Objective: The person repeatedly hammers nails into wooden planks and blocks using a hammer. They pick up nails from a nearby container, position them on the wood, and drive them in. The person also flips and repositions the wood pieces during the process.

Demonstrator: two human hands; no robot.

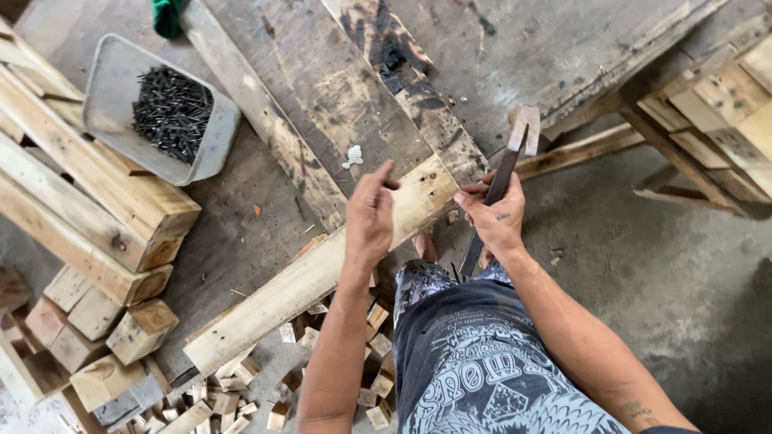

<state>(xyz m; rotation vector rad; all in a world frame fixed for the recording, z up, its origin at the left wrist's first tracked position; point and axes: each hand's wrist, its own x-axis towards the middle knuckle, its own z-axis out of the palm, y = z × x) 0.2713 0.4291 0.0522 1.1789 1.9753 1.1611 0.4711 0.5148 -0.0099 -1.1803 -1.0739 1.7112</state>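
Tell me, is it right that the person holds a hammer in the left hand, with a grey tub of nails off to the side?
Not quite: the head view shows the hammer in the right hand, not the left. The grey tub of nails does sit off to the side.

Pale yellowish plank (pixel 314 277) is sitting on grey weathered boards (pixel 322 88) that are showing black scorch-like stains. The tub (pixel 100 88) is looking light grey, with dark grey nails (pixel 171 112) in it. The hammer (pixel 503 181) is showing a dark handle and a pale worn head. The shorts (pixel 482 362) are wearing dark blue with white print, and the floor (pixel 675 273) is looking dull grey.
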